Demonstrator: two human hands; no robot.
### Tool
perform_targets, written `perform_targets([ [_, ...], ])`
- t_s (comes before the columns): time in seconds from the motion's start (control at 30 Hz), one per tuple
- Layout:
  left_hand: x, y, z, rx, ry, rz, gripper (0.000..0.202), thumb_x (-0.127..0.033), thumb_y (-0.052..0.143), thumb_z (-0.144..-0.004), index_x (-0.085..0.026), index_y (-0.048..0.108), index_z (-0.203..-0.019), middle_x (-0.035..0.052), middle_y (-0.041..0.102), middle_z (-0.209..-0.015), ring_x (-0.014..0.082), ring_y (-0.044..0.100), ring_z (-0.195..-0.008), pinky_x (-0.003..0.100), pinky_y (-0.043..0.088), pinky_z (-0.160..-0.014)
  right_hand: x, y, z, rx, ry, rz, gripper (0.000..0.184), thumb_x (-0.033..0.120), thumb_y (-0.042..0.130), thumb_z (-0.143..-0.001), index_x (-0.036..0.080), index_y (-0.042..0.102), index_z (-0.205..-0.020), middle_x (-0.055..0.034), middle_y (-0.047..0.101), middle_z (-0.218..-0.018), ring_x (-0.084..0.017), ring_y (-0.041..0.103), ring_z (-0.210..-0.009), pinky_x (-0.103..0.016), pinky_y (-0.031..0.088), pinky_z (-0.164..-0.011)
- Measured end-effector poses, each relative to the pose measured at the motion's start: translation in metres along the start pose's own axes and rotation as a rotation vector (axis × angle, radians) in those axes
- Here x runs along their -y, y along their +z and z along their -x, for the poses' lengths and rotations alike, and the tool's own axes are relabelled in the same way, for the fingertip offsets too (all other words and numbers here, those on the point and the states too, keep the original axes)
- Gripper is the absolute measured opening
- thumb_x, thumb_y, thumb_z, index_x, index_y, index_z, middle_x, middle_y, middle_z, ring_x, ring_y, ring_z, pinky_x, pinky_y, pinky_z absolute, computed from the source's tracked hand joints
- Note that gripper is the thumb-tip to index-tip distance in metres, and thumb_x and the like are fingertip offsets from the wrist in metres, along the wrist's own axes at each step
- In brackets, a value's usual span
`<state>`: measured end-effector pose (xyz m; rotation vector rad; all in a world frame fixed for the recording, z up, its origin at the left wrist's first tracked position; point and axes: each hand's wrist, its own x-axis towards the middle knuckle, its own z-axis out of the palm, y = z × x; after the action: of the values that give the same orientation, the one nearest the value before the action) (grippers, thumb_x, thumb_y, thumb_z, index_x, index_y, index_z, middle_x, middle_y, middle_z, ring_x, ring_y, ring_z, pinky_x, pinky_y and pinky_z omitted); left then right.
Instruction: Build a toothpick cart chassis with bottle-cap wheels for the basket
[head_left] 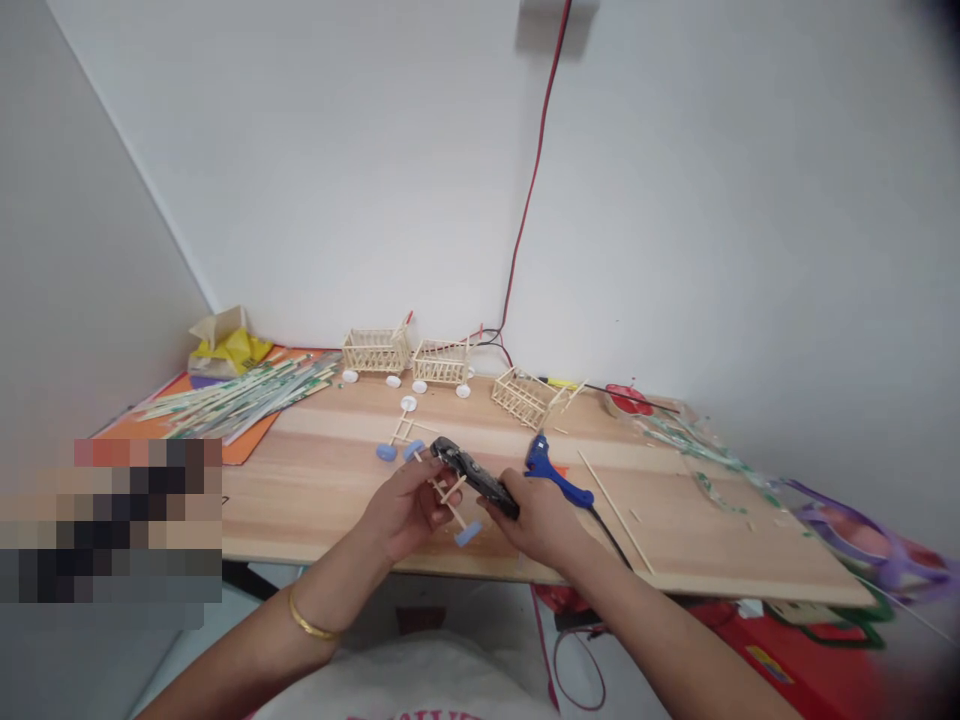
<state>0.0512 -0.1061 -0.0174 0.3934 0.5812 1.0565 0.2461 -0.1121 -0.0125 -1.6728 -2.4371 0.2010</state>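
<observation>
My left hand (405, 510) is closed on a small frame of thin wooden sticks (448, 494) with blue wheels (468, 534) at its ends. In my right hand (544, 515) is a dark pair of pliers (476, 475), gripped by the handles. The head of the pliers is up against the stick frame, above my left fingers; whether its jaws bite a stick I cannot tell. Just beyond lies a second stick frame (405, 428) with a white wheel and a blue one. A blue glue gun (559, 475) rests right of my right hand.
Two stick carts (375, 352) on white wheels stand by the wall, with a tilted stick basket (523, 397) to their right. Bundled sticks (247, 395) cover an orange sheet (244, 445). A red tape roll (628, 400) and plastic wrappers (697, 450) lie on the right.
</observation>
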Motion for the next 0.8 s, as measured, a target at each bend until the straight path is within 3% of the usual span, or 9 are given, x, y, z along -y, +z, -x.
perform_targets([
  [0.23,0.004,-0.001,-0.001,-0.031,0.003,0.041,0.031,-0.024,0.082,-0.058,-0.015,0.056,-0.072,-0.0022,0.058,-0.060,0.0102,0.058,-0.050,0.014,0.033,-0.036,0.001,0.000,-0.004,-0.005,0.029,0.054,0.032,0.048,0.050,-0.089,0.017,0.056,-0.086,-0.0079,0.068,-0.077,-0.020,0.063,-0.069,-0.026,0.026,-0.056],
  [0.43,0.001,0.002,0.001,-0.013,-0.008,0.043,0.026,-0.021,0.079,-0.064,-0.015,0.056,-0.074,-0.0023,0.058,-0.061,0.0101,0.058,-0.051,0.014,0.034,-0.037,-0.001,-0.007,-0.006,-0.074,-0.131,0.037,0.032,0.048,0.050,-0.088,0.018,0.056,-0.083,-0.0067,0.066,-0.085,-0.020,0.060,-0.080,-0.027,0.033,-0.064],
  [0.57,0.003,0.001,-0.001,-0.019,-0.021,0.051,0.024,-0.020,0.077,-0.065,-0.015,0.056,-0.074,-0.0019,0.059,-0.061,0.0102,0.058,-0.050,0.014,0.035,-0.036,-0.006,-0.002,-0.006,-0.045,-0.109,0.045,0.032,0.047,0.049,-0.089,0.017,0.057,-0.080,-0.0063,0.066,-0.079,-0.019,0.061,-0.072,-0.027,0.030,-0.059],
  [0.8,0.004,0.000,-0.012,-0.013,-0.003,0.111,0.022,-0.018,0.076,-0.067,-0.015,0.057,-0.076,-0.0026,0.059,-0.061,0.0103,0.059,-0.050,0.014,0.036,-0.036,-0.011,-0.003,-0.015,-0.037,-0.054,0.083,0.024,0.039,0.052,-0.088,0.017,0.061,-0.084,-0.0092,0.070,-0.081,-0.021,0.065,-0.075,-0.027,0.032,-0.059],
])
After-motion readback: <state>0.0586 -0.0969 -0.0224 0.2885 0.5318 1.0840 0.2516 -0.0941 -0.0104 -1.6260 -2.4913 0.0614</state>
